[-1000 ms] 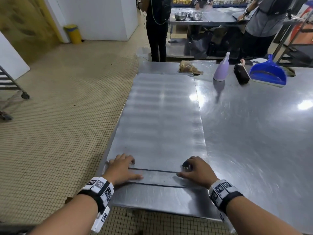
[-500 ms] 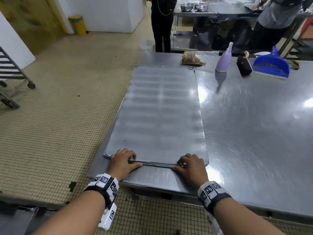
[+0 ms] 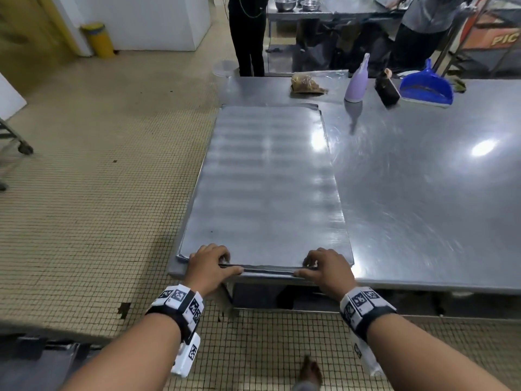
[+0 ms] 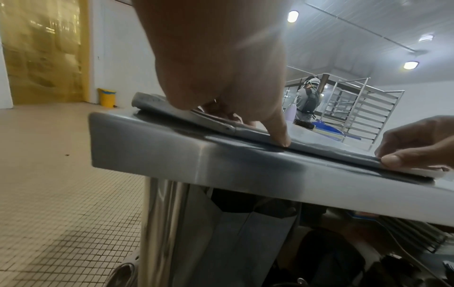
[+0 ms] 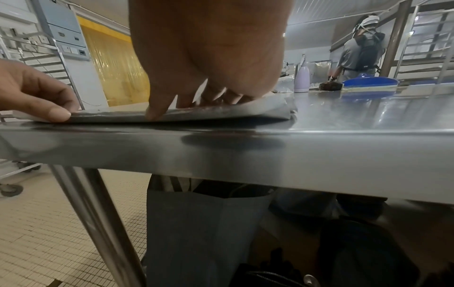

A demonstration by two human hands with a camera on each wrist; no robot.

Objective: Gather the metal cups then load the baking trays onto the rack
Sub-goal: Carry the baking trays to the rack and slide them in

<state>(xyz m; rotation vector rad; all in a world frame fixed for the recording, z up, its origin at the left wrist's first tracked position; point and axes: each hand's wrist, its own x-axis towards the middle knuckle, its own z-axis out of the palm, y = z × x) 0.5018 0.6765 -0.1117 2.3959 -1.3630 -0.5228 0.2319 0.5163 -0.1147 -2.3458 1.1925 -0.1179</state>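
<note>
We have the baking tray [image 3: 265, 179] lying flat on the worktop [image 3: 423, 193], its long axis running from lower centre toward the top of the frame. Our left hand [image 3: 210, 263] and right hand [image 3: 327, 266] each pinch its near short rim, about equally close. The tray looks empty; two metal bowls [image 3: 296, 3] sit at upper centre.

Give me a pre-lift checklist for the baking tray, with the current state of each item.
1. Left hand grips the baking tray at its near edge: ok.
2. Right hand grips the same edge: ok.
3. Tray surface bare, no metal cups on it: ok.
4. Tray apart from the purple bottle and blue dustpan: ok.
5. Single tray or a stack: cannot tell.
6. Path to the rack free: cannot tell.
</note>
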